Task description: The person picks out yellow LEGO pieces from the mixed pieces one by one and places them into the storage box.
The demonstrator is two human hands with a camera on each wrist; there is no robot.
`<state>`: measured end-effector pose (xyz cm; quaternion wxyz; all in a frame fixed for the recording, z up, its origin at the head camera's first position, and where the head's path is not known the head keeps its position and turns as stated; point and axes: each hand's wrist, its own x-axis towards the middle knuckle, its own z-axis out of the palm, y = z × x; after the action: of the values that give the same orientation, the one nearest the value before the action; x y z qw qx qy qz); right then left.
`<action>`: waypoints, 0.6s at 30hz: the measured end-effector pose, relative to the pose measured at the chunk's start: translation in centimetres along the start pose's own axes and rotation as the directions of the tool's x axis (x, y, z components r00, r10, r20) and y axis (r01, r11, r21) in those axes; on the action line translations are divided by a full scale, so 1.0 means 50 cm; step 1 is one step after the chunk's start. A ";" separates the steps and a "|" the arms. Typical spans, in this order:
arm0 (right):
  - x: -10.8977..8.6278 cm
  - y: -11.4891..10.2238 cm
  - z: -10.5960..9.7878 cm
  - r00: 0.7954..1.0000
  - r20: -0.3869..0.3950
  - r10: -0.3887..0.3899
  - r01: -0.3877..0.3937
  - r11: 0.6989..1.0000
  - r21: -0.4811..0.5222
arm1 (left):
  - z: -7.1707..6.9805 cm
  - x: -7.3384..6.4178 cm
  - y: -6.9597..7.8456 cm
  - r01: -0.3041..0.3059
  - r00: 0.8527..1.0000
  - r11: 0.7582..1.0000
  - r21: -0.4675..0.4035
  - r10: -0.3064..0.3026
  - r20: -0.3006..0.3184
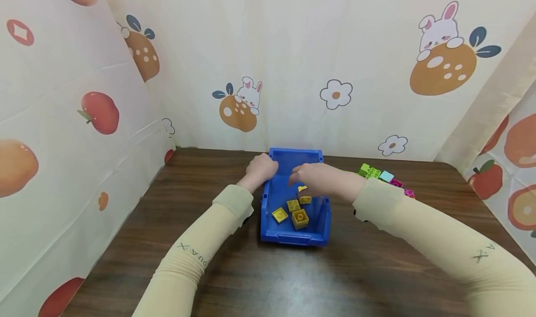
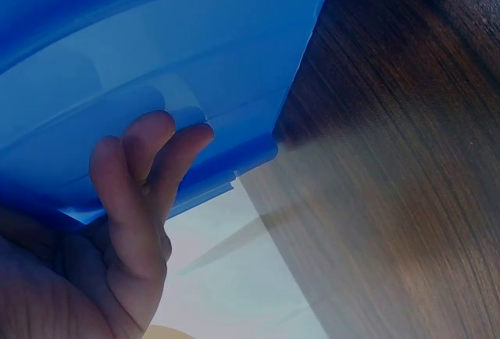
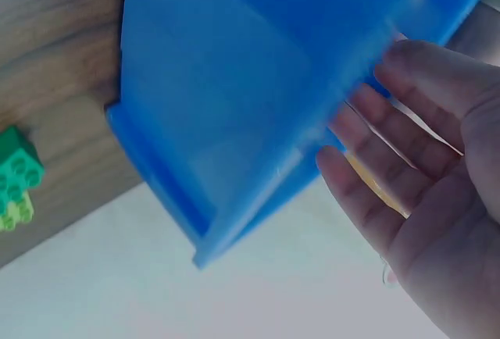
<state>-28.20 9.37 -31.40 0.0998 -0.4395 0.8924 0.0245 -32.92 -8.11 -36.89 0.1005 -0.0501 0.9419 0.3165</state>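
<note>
A blue plastic bin [image 1: 272,236] stands on the table with several yellow toy bricks [image 1: 300,220] inside. My left hand [image 1: 262,167] holds the bin's left side near the back. In the left wrist view, fingers [image 2: 129,206] bend against the bin's outer wall [image 2: 234,81], and the thumb is hidden. Over the right side of the bin hovers my right hand [image 1: 314,179], its fingers pointing into it above a yellow brick [image 1: 305,199]. The right wrist view shows those fingers [image 3: 363,198] spread loosely past the bin's rim, holding nothing visible.
Green bricks [image 1: 371,171], a light blue brick [image 1: 386,176] and magenta bricks [image 1: 409,193] lie on the dark wooden table [image 1: 234,279] to the right of the bin, partly behind the right forearm. A printed curtain [image 1: 293,51] hangs right behind the bin.
</note>
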 end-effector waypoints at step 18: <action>-0.108 0.051 -0.051 0.957 -0.288 0.027 -0.021 1.000 0.023 | 0.001 -0.001 0.002 0.002 1.000 1.000 0.014 -0.002 -0.003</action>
<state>-27.38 14.80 -27.93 -0.0271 -0.4264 0.9029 -0.0471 -32.87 -7.98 -36.85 0.0995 -0.0507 0.9443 0.3096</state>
